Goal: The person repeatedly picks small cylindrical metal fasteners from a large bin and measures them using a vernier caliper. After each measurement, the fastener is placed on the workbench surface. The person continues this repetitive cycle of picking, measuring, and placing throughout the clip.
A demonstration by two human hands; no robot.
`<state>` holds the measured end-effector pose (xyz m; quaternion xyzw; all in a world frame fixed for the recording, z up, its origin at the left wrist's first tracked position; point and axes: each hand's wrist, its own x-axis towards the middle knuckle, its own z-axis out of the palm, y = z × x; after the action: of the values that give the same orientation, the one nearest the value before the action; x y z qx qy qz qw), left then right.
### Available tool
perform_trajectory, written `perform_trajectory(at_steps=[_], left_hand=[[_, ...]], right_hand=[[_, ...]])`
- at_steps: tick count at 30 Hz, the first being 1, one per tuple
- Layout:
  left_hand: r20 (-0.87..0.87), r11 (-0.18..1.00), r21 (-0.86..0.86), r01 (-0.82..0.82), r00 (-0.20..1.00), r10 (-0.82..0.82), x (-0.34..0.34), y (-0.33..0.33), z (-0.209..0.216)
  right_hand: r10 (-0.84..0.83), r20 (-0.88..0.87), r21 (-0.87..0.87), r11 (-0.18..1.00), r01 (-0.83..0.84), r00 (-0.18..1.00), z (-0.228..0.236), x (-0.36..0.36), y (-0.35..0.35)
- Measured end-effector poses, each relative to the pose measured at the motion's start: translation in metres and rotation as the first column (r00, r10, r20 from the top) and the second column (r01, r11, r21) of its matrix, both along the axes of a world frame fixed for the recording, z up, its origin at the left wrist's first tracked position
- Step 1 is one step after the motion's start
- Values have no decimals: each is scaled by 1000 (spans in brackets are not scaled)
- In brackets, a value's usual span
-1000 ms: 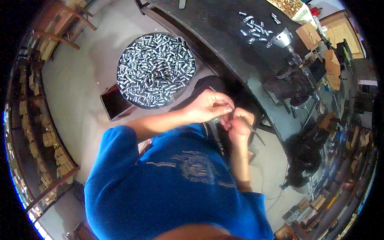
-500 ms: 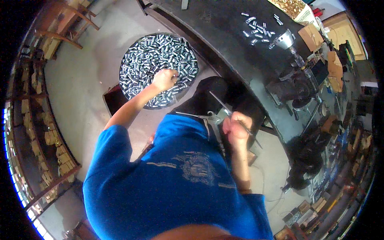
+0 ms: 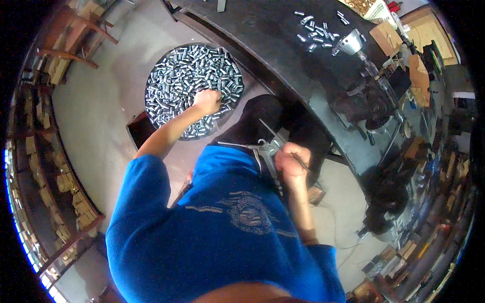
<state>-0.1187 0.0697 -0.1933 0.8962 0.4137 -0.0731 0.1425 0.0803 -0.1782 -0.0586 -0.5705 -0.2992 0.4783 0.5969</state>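
Note:
A large round tub (image 3: 147,103) full of short shiny metal sleeves (image 3: 194,70) stands ahead of me, to the left. My left hand (image 3: 208,101) reaches into its near right part, fingers curled down among the sleeves; whatever they pinch is hidden. Over my lap, my right hand (image 3: 293,159) is closed round a thin pointed metal rod (image 3: 272,130), its tip slanting up and to the left. Beside that hand a grey metal tool with a hooked end and long handle (image 3: 269,152) lies on my lap, partly covered by the hand.
On the right runs a dark workbench (image 3: 283,48) with several loose sleeves (image 3: 314,35) and a machine with a silver chuck-like head (image 3: 350,42). Cardboard pieces (image 3: 418,81) lie behind it. Shelves with small boxes (image 3: 65,187) line the left; a wooden stool (image 3: 76,40) stands far left.
The whole view has shifted slightly. My right hand has tilted the rod and brought it a little closer to the grey tool. My left hand stays down among the sleeves.

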Motion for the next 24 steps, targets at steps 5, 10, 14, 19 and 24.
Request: perform_trajectory(at_steps=[5, 10, 14, 19, 24], left_hand=[[-86, 999, -36, -37, 996, 34, 5, -4, 21], [373, 804, -584, -110, 844, 386, -5, -7, 42], [348, 255, -937, 238, 592, 727, 12, -64, 107], [102, -218, -843, 491, 545, 832, 31, -109, 121], [86, -195, -848, 493, 489, 868, 40, -122, 138]], right_hand=[[48, 232, 4, 999, -50, 971, -2, 0, 2], [88, 334, -14, 996, -88, 938, 17, -1, 4], [136, 400, 53, 984, -171, 907, 17, -4, 9], [167, 409, 85, 972, -219, 897, 19, -9, 10], [146, 426, 84, 976, -199, 893, 23, -7, 8]])
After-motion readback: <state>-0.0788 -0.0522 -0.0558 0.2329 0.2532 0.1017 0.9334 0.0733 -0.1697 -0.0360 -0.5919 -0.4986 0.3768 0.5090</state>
